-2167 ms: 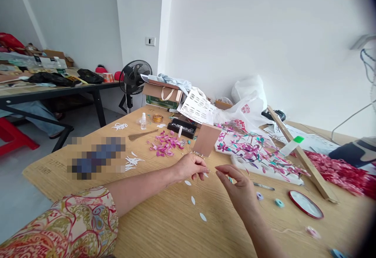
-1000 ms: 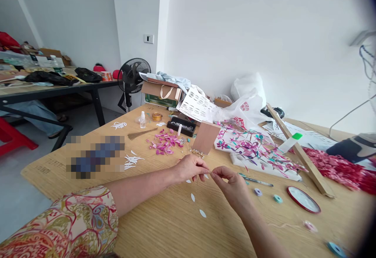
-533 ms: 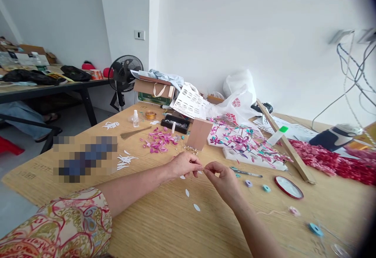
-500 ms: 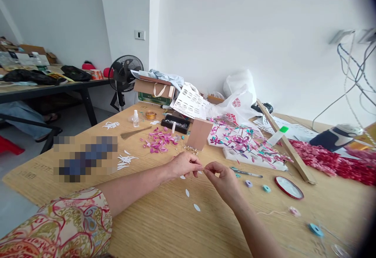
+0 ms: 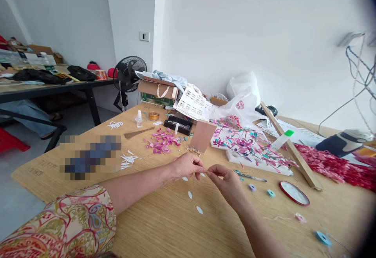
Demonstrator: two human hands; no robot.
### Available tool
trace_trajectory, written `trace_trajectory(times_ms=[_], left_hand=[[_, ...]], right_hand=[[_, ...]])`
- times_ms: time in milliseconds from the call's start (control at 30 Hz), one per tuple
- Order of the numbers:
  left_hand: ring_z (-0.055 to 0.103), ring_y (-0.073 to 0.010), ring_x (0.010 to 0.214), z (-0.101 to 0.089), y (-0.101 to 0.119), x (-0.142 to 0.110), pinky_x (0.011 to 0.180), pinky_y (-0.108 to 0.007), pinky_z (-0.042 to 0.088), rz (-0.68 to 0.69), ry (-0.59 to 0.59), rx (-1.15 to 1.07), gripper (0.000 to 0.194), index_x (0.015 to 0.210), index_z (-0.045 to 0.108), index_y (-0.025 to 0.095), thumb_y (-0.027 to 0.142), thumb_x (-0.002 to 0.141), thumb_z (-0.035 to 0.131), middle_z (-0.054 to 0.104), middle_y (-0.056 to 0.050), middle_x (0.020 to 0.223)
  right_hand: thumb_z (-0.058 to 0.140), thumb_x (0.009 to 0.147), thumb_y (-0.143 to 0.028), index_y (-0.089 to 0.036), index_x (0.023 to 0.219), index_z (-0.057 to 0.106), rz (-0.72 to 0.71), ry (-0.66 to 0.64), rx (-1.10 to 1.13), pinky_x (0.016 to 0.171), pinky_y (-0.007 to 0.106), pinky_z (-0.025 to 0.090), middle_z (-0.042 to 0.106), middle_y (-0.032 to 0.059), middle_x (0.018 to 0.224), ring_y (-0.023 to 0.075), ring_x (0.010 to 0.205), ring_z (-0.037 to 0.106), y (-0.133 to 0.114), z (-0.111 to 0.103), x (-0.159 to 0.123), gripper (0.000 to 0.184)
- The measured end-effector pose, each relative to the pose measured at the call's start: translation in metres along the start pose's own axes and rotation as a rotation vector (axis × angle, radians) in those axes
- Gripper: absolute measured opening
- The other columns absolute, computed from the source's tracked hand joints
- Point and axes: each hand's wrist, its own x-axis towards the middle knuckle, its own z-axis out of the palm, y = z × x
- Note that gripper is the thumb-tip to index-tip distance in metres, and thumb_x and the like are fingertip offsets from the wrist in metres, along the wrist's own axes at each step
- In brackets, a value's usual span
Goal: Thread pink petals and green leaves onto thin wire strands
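Note:
My left hand [image 5: 189, 166] and my right hand [image 5: 225, 180] meet fingertip to fingertip over the wooden table [image 5: 155, 222]. Both are closed in a pinch; whatever lies between the fingers is too small to name. Below them a white leaf-shaped piece [image 5: 190, 195] rests on the tabletop, with several more like it close by, some partly behind the fingers. Just beyond the left hand stands a small wooden board [image 5: 202, 136], tiny beads at its foot. Pink petals [image 5: 164, 140] lie in a loose heap to its left.
White strips [image 5: 129, 161] lie left of my forearm. Flowering pink stems [image 5: 249, 142] rest on white foam at right, beside a wooden bar [image 5: 293, 154]. Nearby are a pen-like tool [image 5: 251, 176], thread spools [image 5: 270, 193] and a red-rimmed round dish [image 5: 294, 193]. A small bottle [image 5: 139, 119] stands farther back.
The whole view has shifted slightly, so everything sits a little farther right. Both hands keep their pinch with fingertips together, and nothing on the table has visibly moved.

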Motion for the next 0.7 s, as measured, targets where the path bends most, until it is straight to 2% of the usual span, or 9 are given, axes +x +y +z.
trace_trajectory(times_ms=[167,333,700], left_hand=[[0.027,-0.0017,0.032,-0.001,0.0,0.001,0.036,-0.018,0.017,0.0,-0.018,-0.139,0.017,0.062,0.056,0.011,0.027,0.064,0.061,0.052,0.004,0.045],[0.025,-0.0007,0.032,-0.001,-0.004,0.002,0.036,-0.019,0.015,-0.03,0.009,-0.166,0.017,0.064,0.059,0.01,0.027,0.064,0.062,0.053,0.004,0.045],[0.027,-0.0002,0.03,-0.001,0.0,-0.001,0.035,-0.018,0.013,-0.018,-0.028,-0.219,0.015,0.063,0.056,0.01,0.024,0.065,0.061,0.053,0.003,0.044]], right_hand=[[0.048,0.074,-0.033,-0.018,0.063,0.057,0.008,-0.062,0.054,0.053,0.024,0.038,0.056,-0.0002,0.057,0.0141,0.056,0.05,0.006,-0.006,0.002,0.021],[0.048,0.073,-0.033,-0.018,0.063,0.057,-0.003,-0.11,0.088,0.053,0.023,0.038,0.056,-0.0015,0.057,0.0131,0.056,0.05,0.007,-0.011,0.005,0.021],[0.05,0.069,-0.029,-0.019,0.061,0.056,0.046,-0.103,0.03,0.049,0.022,0.035,0.055,-0.0025,0.055,0.0122,0.053,0.048,-0.003,-0.026,0.002,0.015]])
